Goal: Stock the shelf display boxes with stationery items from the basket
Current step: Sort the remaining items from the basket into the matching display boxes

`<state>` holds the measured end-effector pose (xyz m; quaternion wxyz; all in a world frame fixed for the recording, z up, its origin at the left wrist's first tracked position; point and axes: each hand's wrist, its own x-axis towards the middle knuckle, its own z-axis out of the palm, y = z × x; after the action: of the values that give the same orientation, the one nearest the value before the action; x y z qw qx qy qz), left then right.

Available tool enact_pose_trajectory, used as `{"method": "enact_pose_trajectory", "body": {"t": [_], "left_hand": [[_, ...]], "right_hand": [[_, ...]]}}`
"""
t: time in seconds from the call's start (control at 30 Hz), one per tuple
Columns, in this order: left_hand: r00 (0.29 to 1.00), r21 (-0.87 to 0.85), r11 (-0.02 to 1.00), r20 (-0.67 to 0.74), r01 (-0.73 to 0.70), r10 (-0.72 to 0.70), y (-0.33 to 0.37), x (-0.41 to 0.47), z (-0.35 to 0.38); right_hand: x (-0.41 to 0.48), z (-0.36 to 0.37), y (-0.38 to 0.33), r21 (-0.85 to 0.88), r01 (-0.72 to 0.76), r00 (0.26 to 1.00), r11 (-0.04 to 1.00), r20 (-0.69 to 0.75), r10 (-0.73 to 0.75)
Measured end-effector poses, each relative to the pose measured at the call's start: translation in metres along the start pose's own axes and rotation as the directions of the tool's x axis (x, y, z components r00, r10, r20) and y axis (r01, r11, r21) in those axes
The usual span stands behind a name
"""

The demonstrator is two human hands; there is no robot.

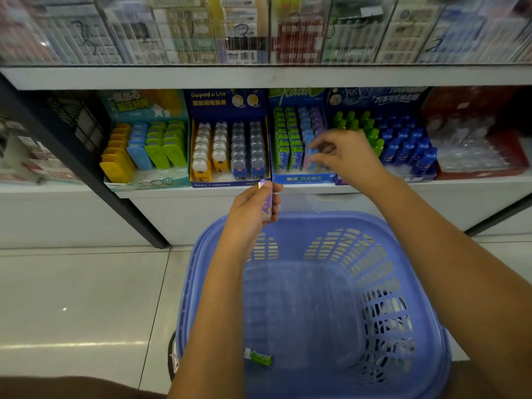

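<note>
Pinched upright between the thumb and curled fingers of the left hand, a purple eraser pack was held just above the far rim of the blue basket, below the shelf edge. The right hand reached into the Kada display box, with thumb and forefinger closed on the top of a blue eraser pack at the front of its row. That row sat beside the green rows and in front of a purple row. Whether the pack was fully seated could not be told.

One green eraser pack lay flat on the basket floor, near the corner closest to the person. It looked like the only stock left there.

These packs were probably light and stiff, small carded or boxed erasers with glossy faces that could slip. The narrow edges near the top likely gave the best hold, leaving the bottom free to slide down between neighbours. The rows stood tightly packed, so a careless push could tip the adjacent packs forward.
</note>
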<state>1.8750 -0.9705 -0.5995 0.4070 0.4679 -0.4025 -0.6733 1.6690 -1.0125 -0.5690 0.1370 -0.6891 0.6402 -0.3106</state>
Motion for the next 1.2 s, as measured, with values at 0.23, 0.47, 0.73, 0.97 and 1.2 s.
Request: {"method": "enact_pose_trajectory", "body": {"t": [0.23, 0.47, 0.73, 0.97, 1.2], "left_hand": [[1.0, 0.004, 1.0, 0.023, 0.015, -0.015, -0.003, 0.001, 0.005], [0.987, -0.326, 0.933, 0.102, 0.151, -0.125, 0.003, 0.003, 0.011], [0.99, -0.231, 0.972, 0.144, 0.038, -0.004, -0.01, -0.002, 0.009], [0.989, 0.091, 0.99, 0.12, -0.103, 0.092, -0.008, -0.002, 0.027], [0.941, 0.41, 0.849, 0.101, -0.334, 0.322, 0.0, 0.015, 0.05]], "right_hand": [[-0.007, 0.007, 0.006, -0.029, 0.018, 0.997, 0.999, -0.069, -0.02], [-0.002, 0.006, 0.007, -0.2, 0.083, 0.994, 0.976, -0.049, -0.095], [-0.032, 0.001, -0.029, 0.182, -0.115, 0.991, 0.977, 0.096, 0.098], [-0.063, 0.007, -0.039, 0.608, -0.265, 0.964, 0.749, 0.19, 0.187], [-0.039, -0.025, -0.013, 0.536, -0.159, 0.967, 0.829, -0.086, 0.241]]}}
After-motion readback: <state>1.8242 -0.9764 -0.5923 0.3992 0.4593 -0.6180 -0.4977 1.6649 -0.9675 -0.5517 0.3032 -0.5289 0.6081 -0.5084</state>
